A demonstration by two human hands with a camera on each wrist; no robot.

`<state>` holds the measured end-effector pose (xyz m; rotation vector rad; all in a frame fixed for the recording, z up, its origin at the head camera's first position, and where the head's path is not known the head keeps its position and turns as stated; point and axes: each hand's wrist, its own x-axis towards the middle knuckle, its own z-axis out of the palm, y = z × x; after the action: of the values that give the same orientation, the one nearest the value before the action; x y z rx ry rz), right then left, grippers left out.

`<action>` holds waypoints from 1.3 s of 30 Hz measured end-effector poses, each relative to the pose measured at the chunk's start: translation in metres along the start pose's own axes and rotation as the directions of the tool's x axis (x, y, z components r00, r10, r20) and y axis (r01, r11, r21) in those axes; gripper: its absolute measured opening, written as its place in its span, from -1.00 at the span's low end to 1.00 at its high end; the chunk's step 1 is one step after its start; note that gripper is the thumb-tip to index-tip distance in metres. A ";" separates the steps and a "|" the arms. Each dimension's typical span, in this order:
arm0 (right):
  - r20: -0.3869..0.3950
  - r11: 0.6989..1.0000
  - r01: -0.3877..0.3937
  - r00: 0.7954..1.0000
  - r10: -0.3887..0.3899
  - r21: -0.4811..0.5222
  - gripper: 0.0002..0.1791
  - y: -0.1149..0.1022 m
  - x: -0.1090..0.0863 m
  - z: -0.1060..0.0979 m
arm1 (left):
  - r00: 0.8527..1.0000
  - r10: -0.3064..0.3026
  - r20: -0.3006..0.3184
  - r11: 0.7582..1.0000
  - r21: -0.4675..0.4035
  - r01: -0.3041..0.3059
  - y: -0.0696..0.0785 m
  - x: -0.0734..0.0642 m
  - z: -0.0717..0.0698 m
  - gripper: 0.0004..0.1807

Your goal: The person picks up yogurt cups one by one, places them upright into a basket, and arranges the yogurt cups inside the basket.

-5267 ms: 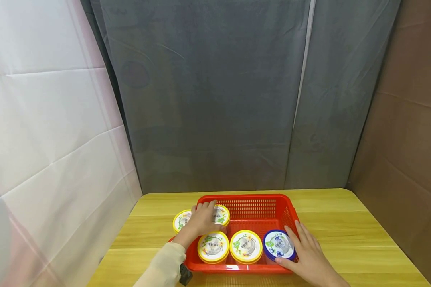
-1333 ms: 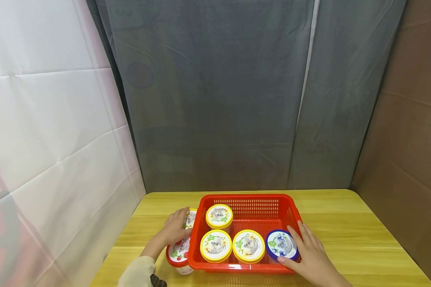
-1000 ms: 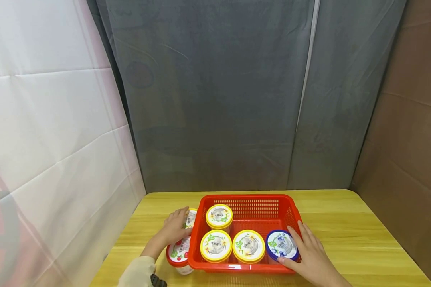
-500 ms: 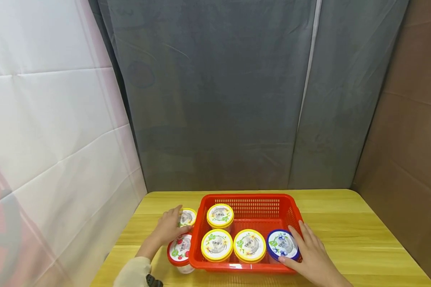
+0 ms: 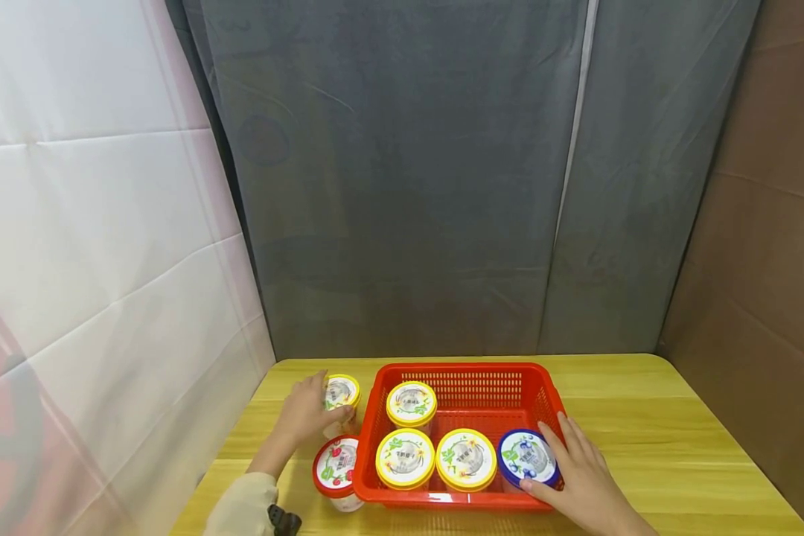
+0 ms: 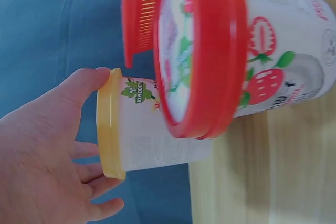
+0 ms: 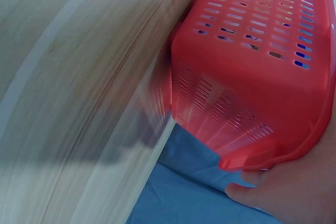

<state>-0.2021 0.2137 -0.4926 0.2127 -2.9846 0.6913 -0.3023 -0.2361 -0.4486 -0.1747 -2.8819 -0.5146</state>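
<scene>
My left hand (image 5: 304, 409) grips the lid of a yellow-lidded tub (image 5: 344, 391) left of the red basket (image 5: 452, 501). In the left wrist view the thumb lies on one side of this yellow lid (image 6: 109, 124) and the fingers on the other. Closer to me on the table stands a red-lidded strawberry tub (image 5: 336, 465). My right hand (image 5: 586, 476) stays at the basket's right rim, thumb and index finger around the edge of a blue-lidded blueberry tub (image 5: 525, 454). In the right wrist view the basket wall hides that tub almost completely.
Inside the basket stand three more yellow-lidded tubs: one at the back left (image 5: 411, 402), one at the front left (image 5: 404, 458) and one at the front middle (image 5: 465, 459). The wooden table (image 5: 656, 447) extends right to a brown cloth wall; grey cloth (image 5: 402, 186) hangs behind.
My left hand has gone from the basket's back-left tub to the yellow-lidded one outside, which has shifted away from the red-lidded tub. The right hand has kept its place.
</scene>
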 end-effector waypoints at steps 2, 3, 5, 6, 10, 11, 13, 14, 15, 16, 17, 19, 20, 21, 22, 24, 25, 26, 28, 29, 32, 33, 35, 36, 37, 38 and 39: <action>0.005 1.000 0.000 1.000 0.000 0.002 0.20 0.000 0.000 0.000 | 1.000 -0.002 -0.012 1.000 0.000 0.002 0.000 0.001 -0.004 -0.03; 0.008 1.000 -0.002 1.000 0.002 0.003 0.21 0.000 0.000 -0.001 | 1.000 -0.001 -0.018 1.000 -0.004 0.001 0.001 0.002 -0.006 -0.03; 0.017 1.000 -0.007 1.000 0.007 0.006 0.21 -0.001 -0.001 -0.001 | 0.999 0.003 -0.034 1.000 -0.006 -0.003 0.002 0.003 -0.010 -0.04; 0.019 1.000 -0.010 1.000 0.010 0.007 0.21 -0.001 -0.001 -0.001 | 0.999 0.005 -0.040 1.000 -0.010 -0.005 0.003 0.004 -0.012 -0.04; 0.026 1.000 -0.022 0.999 0.022 0.012 0.22 -0.001 -0.001 -0.001 | 0.998 0.003 -0.063 1.000 -0.008 -0.003 0.009 0.007 -0.022 -0.03; 0.026 1.000 -0.025 0.999 0.025 0.014 0.22 -0.001 -0.001 -0.001 | 0.998 0.003 -0.070 1.000 -0.008 -0.004 0.011 0.008 -0.024 -0.04; 0.025 0.999 -0.030 0.999 0.030 0.018 0.23 0.000 0.000 0.000 | 0.996 -0.003 -0.085 1.000 -0.006 0.003 0.015 0.012 -0.028 -0.04; 0.027 0.999 -0.030 0.999 0.030 0.019 0.23 0.000 0.000 0.000 | 0.996 -0.007 -0.094 1.000 -0.006 0.007 0.017 0.013 -0.031 -0.04; 0.027 0.999 -0.031 0.999 0.031 0.019 0.23 0.000 0.000 0.000 | 0.995 -0.011 -0.103 1.000 -0.011 0.010 0.019 0.015 -0.033 -0.05; 0.026 0.999 -0.030 0.999 0.029 0.019 0.23 0.000 0.000 0.000 | 0.994 -0.016 -0.110 1.000 -0.013 0.014 0.021 0.016 -0.034 -0.05; 0.026 0.999 -0.030 0.999 0.030 0.019 0.23 0.000 0.000 0.000 | 0.993 -0.017 -0.118 1.000 -0.012 0.015 0.023 0.018 -0.036 -0.06; 0.026 0.999 -0.029 0.999 0.029 0.017 0.23 0.000 0.000 0.000 | 0.992 -0.023 -0.122 1.000 -0.013 0.021 0.027 0.020 -0.039 -0.05; 0.027 0.999 -0.029 0.999 0.029 0.016 0.23 0.000 0.000 0.000 | 0.992 -0.025 -0.124 1.000 -0.014 0.024 0.029 0.021 -0.041 -0.05; 0.026 0.999 -0.030 0.999 0.029 0.016 0.23 0.000 0.000 0.000 | 0.992 -0.027 -0.123 1.000 -0.014 0.026 0.031 0.022 -0.041 -0.04; 0.027 0.999 -0.031 0.999 0.030 0.016 0.23 0.000 0.000 0.000 | 0.992 -0.031 -0.122 0.999 -0.016 0.030 0.033 0.023 -0.042 -0.04; 0.027 0.999 -0.030 0.999 0.030 0.016 0.23 0.001 0.001 0.001 | 0.992 -0.037 -0.120 0.999 -0.022 0.035 0.038 0.024 -0.043 -0.03; 0.028 0.999 -0.031 0.999 0.031 0.016 0.23 0.001 0.001 0.001 | 0.992 -0.041 -0.120 0.999 -0.029 0.038 0.041 0.025 -0.043 -0.03; 0.027 0.999 -0.030 0.999 0.029 0.015 0.23 0.001 0.001 0.001 | 0.992 -0.047 -0.120 0.998 -0.038 0.042 0.044 0.026 -0.044 -0.03; 0.024 0.999 -0.029 0.999 0.029 0.013 0.23 0.001 0.001 0.001 | 0.992 -0.052 -0.119 0.997 -0.056 0.046 0.050 0.028 -0.043 -0.03; 0.020 1.000 -0.024 1.000 0.024 0.010 0.23 0.001 0.001 0.000 | 0.992 -0.053 -0.118 0.997 -0.061 0.046 0.054 0.029 -0.043 -0.03; 0.007 1.000 -0.007 1.000 0.007 0.000 0.21 -0.001 0.000 -0.001 | 0.992 -0.056 -0.113 0.996 -0.076 0.048 0.064 0.032 -0.041 -0.03; 0.007 1.000 -0.005 1.000 0.005 0.000 0.21 -0.001 0.000 -0.001 | 0.992 -0.056 -0.109 0.996 -0.080 0.048 0.068 0.033 -0.041 -0.02; 0.008 1.000 -0.001 1.000 0.001 -0.002 0.20 -0.002 0.000 -0.002 | 0.993 -0.053 -0.108 0.995 -0.084 0.044 0.075 0.036 -0.039 -0.02; 0.012 1.000 -0.003 1.000 0.003 0.000 0.20 -0.002 0.000 -0.002 | 0.993 -0.051 -0.106 0.995 -0.089 0.042 0.078 0.037 -0.038 -0.02; 0.018 1.000 -0.007 1.000 0.007 0.003 0.21 -0.002 0.000 -0.002 | 0.993 -0.046 -0.107 0.995 -0.093 0.036 0.082 0.038 -0.037 -0.02; 0.019 1.000 -0.008 1.000 0.008 0.003 0.21 -0.002 0.000 -0.002 | 0.993 -0.041 -0.108 0.995 -0.097 0.030 0.085 0.039 -0.036 -0.03; 0.021 1.000 -0.010 1.000 0.010 0.004 0.21 -0.002 -0.001 -0.002 | 0.993 -0.034 -0.110 0.995 -0.101 0.023 0.089 0.040 -0.035 -0.03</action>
<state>-0.2012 0.2126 -0.4899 0.2067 -3.0062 0.7010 -0.3214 -0.1625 -0.3779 -0.1165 -2.7557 -0.6527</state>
